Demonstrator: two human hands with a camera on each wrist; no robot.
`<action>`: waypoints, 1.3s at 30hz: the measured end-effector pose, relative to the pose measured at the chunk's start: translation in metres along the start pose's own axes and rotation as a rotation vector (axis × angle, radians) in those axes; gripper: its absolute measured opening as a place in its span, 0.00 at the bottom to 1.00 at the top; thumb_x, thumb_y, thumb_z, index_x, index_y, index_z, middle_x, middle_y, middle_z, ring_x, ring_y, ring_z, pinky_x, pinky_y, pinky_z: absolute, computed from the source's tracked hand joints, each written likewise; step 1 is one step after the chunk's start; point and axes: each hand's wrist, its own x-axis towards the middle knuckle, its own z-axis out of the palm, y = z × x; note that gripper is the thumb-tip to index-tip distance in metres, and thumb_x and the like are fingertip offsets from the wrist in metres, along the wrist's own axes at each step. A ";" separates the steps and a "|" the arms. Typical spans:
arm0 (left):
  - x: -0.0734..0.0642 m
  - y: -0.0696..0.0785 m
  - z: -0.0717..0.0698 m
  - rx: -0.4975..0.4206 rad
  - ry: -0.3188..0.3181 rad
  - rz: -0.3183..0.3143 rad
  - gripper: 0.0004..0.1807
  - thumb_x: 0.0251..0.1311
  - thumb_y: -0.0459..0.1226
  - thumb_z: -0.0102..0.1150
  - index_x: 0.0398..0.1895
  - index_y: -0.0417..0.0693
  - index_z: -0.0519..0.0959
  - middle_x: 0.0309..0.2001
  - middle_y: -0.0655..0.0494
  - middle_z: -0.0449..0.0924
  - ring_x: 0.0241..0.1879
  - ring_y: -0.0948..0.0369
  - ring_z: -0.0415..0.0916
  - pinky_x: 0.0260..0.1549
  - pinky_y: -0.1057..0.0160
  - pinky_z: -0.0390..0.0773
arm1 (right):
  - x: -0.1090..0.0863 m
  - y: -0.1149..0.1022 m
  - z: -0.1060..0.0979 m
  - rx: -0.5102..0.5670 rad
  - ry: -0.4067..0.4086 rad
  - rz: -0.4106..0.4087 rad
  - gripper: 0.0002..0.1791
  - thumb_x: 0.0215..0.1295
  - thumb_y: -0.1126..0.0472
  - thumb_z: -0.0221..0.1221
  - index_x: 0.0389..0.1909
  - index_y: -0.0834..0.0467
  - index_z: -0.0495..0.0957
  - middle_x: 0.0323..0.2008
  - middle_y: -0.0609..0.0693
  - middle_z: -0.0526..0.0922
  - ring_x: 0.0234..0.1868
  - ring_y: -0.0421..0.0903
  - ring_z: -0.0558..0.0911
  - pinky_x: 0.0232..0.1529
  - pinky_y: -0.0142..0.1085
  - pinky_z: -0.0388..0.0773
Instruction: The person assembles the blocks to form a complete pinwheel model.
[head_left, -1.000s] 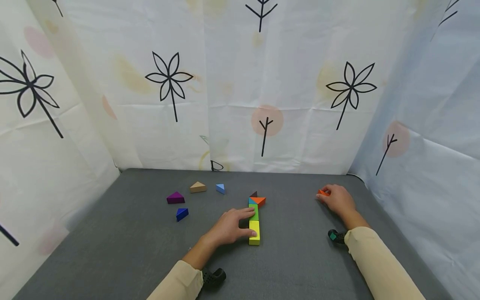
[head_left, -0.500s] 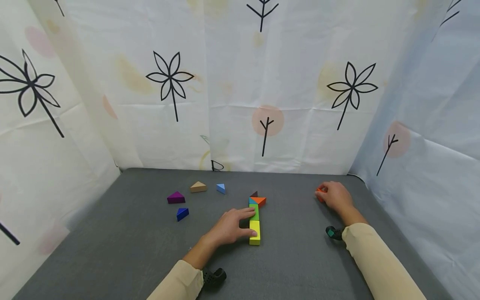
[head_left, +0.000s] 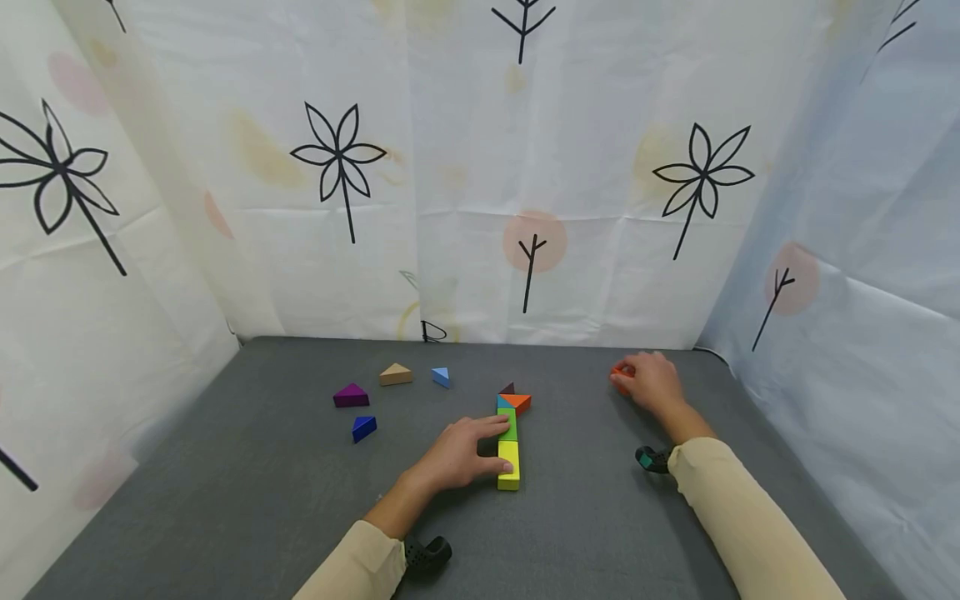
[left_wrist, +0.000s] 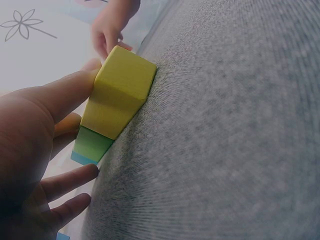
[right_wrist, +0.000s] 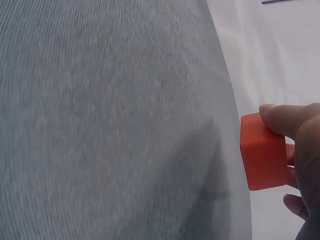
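Observation:
My left hand (head_left: 459, 452) rests on a row of wooden blocks, thumb on the yellow block (head_left: 510, 454) and fingertips over the green block (head_left: 513, 427). In the left wrist view its fingers are extended beside the yellow block. Beyond the green block lie a light-blue triangle (head_left: 502, 402), an orange triangle (head_left: 519, 402) and a dark brown piece (head_left: 507, 388). To the right, my right hand (head_left: 651, 383) pinches an orange block (right_wrist: 262, 155), held above the table in the right wrist view; its full shape is partly hidden by the fingers.
On the left of the grey table (head_left: 247, 483) lie a purple triangle (head_left: 351, 397), a dark blue triangle (head_left: 364, 428), a tan triangle (head_left: 396, 375) and a pale blue triangle (head_left: 441, 377). Patterned white cloth (head_left: 465, 167) hangs behind and at both sides.
My right hand has lifted the orange block and carried it leftward, a little farther from me. The left hand stays on the row, and the blocks have not shifted.

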 end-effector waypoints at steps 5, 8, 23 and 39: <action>0.000 0.000 0.000 -0.004 0.003 -0.004 0.38 0.56 0.57 0.66 0.69 0.58 0.70 0.69 0.67 0.65 0.66 0.54 0.63 0.63 0.46 0.58 | 0.006 -0.009 0.003 0.010 0.021 -0.035 0.09 0.61 0.57 0.66 0.38 0.58 0.86 0.37 0.58 0.83 0.44 0.61 0.75 0.48 0.60 0.66; -0.001 0.000 0.000 -0.005 0.004 -0.003 0.38 0.56 0.57 0.66 0.69 0.58 0.70 0.69 0.67 0.65 0.66 0.55 0.63 0.63 0.45 0.58 | 0.009 -0.015 0.004 0.011 0.016 -0.041 0.09 0.62 0.57 0.66 0.39 0.58 0.86 0.39 0.59 0.83 0.45 0.62 0.75 0.50 0.60 0.66; 0.000 0.001 0.000 -0.001 0.006 -0.005 0.38 0.55 0.57 0.66 0.69 0.57 0.70 0.69 0.66 0.65 0.64 0.54 0.64 0.62 0.46 0.59 | 0.026 -0.053 0.014 0.008 0.001 -0.128 0.07 0.62 0.58 0.66 0.39 0.54 0.87 0.37 0.54 0.83 0.40 0.56 0.73 0.47 0.54 0.69; 0.001 0.001 0.000 0.007 -0.002 -0.009 0.38 0.55 0.58 0.65 0.69 0.58 0.70 0.68 0.67 0.65 0.63 0.55 0.65 0.62 0.46 0.60 | 0.043 -0.086 0.036 -0.060 -0.006 -0.193 0.07 0.62 0.55 0.66 0.39 0.51 0.88 0.38 0.52 0.86 0.40 0.54 0.74 0.45 0.51 0.70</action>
